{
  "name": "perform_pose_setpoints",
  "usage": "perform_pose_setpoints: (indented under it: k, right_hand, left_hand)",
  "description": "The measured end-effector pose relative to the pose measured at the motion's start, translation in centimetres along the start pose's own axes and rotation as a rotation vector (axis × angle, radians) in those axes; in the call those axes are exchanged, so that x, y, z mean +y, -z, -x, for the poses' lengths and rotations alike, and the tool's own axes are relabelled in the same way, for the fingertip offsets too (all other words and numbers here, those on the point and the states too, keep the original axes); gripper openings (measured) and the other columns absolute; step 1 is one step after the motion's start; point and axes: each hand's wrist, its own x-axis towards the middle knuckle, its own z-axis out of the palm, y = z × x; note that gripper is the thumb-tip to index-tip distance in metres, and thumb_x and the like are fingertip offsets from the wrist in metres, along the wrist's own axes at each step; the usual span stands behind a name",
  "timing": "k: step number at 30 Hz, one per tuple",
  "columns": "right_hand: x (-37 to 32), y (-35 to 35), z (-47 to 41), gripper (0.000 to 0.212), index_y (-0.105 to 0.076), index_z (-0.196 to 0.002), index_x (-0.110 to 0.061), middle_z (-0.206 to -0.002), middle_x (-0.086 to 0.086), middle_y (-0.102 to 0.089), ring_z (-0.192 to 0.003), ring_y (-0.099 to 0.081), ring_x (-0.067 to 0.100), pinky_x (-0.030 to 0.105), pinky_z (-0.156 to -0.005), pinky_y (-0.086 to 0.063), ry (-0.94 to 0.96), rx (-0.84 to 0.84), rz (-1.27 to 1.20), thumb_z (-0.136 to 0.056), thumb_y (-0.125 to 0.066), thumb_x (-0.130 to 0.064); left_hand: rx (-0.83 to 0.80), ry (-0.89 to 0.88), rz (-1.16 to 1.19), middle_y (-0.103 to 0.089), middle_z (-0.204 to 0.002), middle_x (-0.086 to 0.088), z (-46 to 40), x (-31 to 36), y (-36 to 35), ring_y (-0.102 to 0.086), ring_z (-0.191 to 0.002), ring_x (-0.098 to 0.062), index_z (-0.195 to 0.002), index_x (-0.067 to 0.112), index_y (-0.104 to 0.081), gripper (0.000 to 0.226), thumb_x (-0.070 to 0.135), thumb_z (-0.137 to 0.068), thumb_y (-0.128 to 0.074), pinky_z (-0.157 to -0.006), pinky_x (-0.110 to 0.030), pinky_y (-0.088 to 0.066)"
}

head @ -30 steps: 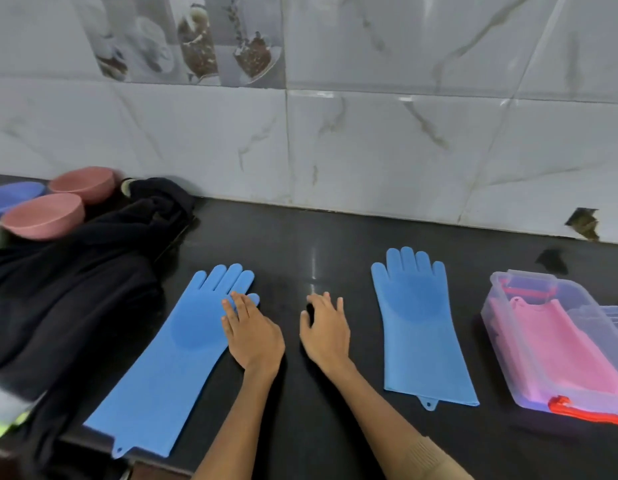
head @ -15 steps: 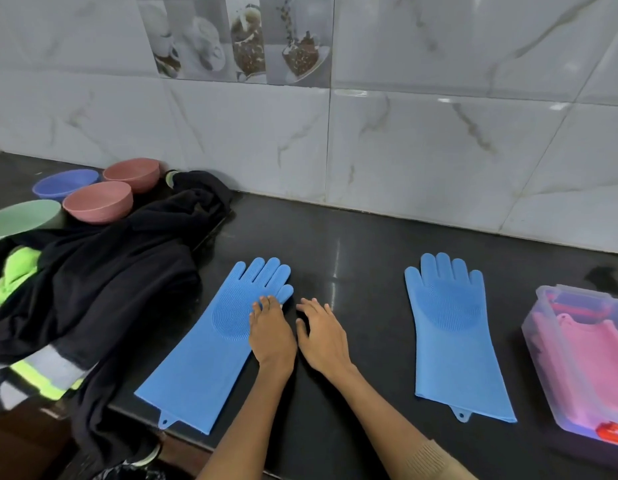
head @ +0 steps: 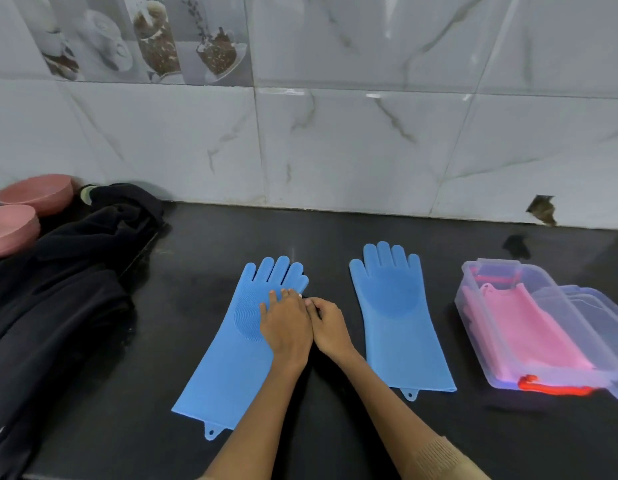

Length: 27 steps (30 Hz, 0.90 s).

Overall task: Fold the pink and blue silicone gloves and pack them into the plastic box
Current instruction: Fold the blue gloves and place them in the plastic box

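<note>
Two blue silicone gloves lie flat on the black counter, fingers toward the wall. My left hand (head: pixel 285 326) rests palm down on the right side of the left blue glove (head: pixel 231 344), fingers spread over its palm. My right hand (head: pixel 327 328) sits beside it on the counter, touching the left hand, its fingers curled at the glove's thumb edge; whether it pinches the glove is hidden. The right blue glove (head: pixel 397 317) lies untouched. The clear plastic box (head: pixel 474 296) at the right holds folded pink gloves (head: pixel 529 334).
A heap of black clothing (head: pixel 58 271) covers the counter's left side, with two pink bowls (head: pixel 34 195) behind it. The box's clear lid (head: pixel 595 306) leans on its right side, a red latch (head: pixel 553 388) at the front. The tiled wall stands behind.
Both hands have slid left onto the left blue glove and closed together; the left hand now lies on its palm. The camera view shifted back to the right.
</note>
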Motion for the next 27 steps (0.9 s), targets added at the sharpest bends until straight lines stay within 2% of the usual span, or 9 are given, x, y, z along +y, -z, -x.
perform_pose_setpoints:
  k: [5, 9, 11, 16, 18, 20, 22, 24, 27]
  right_hand:
    - [0.4, 3.1, -0.9, 0.035, -0.063, -0.080, 0.003, -0.071, 0.009, -0.063, -0.066, -0.057, 0.014, 0.020, -0.060, -0.047, -0.104, 0.114, -0.142, -0.100, -0.041, -0.016]
    - [0.9, 4.6, -2.2, 0.039, -0.062, -0.089, 0.008, -0.088, 0.027, -0.067, -0.071, -0.060, 0.023, 0.031, -0.068, -0.051, -0.161, 0.126, -0.171, -0.100, -0.038, -0.020]
    - [0.9, 4.8, -2.8, 0.039, -0.064, -0.094, 0.004, -0.094, 0.023, -0.069, -0.080, -0.066, 0.028, 0.032, -0.074, -0.055, -0.186, 0.140, -0.166, -0.101, -0.037, -0.023]
    - [0.6, 5.2, -4.4, 0.032, -0.065, -0.100, -0.006, -0.099, 0.011, -0.070, -0.093, -0.067, 0.021, 0.019, -0.074, -0.052, -0.176, 0.140, -0.135, -0.100, -0.039, -0.025]
    - [0.5, 5.6, -4.8, 0.025, -0.064, -0.107, -0.008, -0.104, 0.006, -0.068, -0.096, -0.065, 0.015, 0.012, -0.076, -0.048, -0.144, 0.183, -0.098, -0.099, -0.043, -0.019]
    - [0.2, 5.9, -4.7, 0.023, -0.061, -0.116, -0.012, -0.108, -0.005, -0.062, -0.097, -0.058, 0.002, 0.005, -0.078, -0.044, -0.099, 0.300, -0.045, -0.096, -0.049, -0.013]
    - [-0.1, 6.3, -4.0, 0.023, -0.061, -0.112, -0.019, -0.105, -0.013, -0.059, -0.093, -0.056, -0.004, 0.007, -0.080, -0.046, -0.054, 0.465, 0.013, -0.093, -0.054, -0.009]
    - [-0.2, 7.1, -3.3, 0.019, -0.061, -0.104, -0.022, -0.099, -0.014, -0.059, -0.087, -0.056, -0.002, 0.009, -0.076, -0.047, -0.005, 0.586, 0.144, -0.090, -0.060, -0.010]
    - [0.2, 8.3, -2.6, 0.018, -0.058, -0.104, -0.023, -0.098, -0.016, -0.054, -0.088, -0.053, 0.001, 0.011, -0.078, -0.043, -0.049, 0.529, 0.321, -0.088, -0.064, -0.019]
  left_hand:
    - [-0.002, -0.081, 0.072, -0.051, -0.141, -0.009, -0.4, 3.8, -1.0, -0.030, -0.142, -0.021, -0.135, 0.011, -0.050, 0.043, 0.028, -0.102, -0.029, -0.118, -0.038, -0.018]
    - [-0.027, -0.081, 0.142, -0.050, -0.142, -0.010, -1.0, 5.5, -2.2, -0.030, -0.142, -0.024, -0.134, 0.009, -0.051, 0.042, 0.026, -0.102, -0.031, -0.117, -0.039, -0.019]
    - [-0.042, -0.072, 0.189, -0.048, -0.143, -0.011, -1.4, 5.9, -2.7, -0.029, -0.142, -0.026, -0.135, 0.008, -0.050, 0.041, 0.025, -0.102, -0.034, -0.117, -0.040, -0.020]
    - [-0.076, -0.096, 0.230, -0.046, -0.144, -0.012, -3.1, 7.0, -3.8, -0.028, -0.142, -0.029, -0.140, 0.006, -0.043, 0.042, 0.021, -0.101, -0.038, -0.118, -0.042, -0.018]
    - [-0.087, -0.110, 0.218, -0.045, -0.145, -0.012, -3.9, 7.4, -4.3, -0.024, -0.144, -0.030, -0.140, 0.006, -0.043, 0.042, 0.021, -0.101, -0.039, -0.118, -0.041, -0.014]
    - [-0.096, -0.126, 0.173, -0.046, -0.145, -0.011, -4.5, 7.8, -4.9, -0.022, -0.144, -0.030, -0.139, 0.007, -0.044, 0.041, 0.022, -0.101, -0.039, -0.118, -0.042, -0.012]
    - [-0.084, -0.116, 0.178, -0.047, -0.145, -0.011, -5.0, 8.3, -5.4, -0.022, -0.144, -0.029, -0.138, 0.007, -0.046, 0.041, 0.023, -0.101, -0.037, -0.119, -0.042, -0.011]
    - [-0.068, -0.110, 0.172, -0.046, -0.145, -0.011, -5.4, 8.7, -5.9, -0.023, -0.144, -0.029, -0.139, 0.008, -0.045, 0.042, 0.023, -0.101, -0.036, -0.118, -0.042, -0.010]
    - [-0.060, -0.127, 0.141, -0.044, -0.147, -0.008, -5.4, 9.1, -6.3, -0.021, -0.145, -0.028, -0.138, 0.010, -0.046, 0.042, 0.027, -0.101, -0.035, -0.118, -0.042, -0.009]
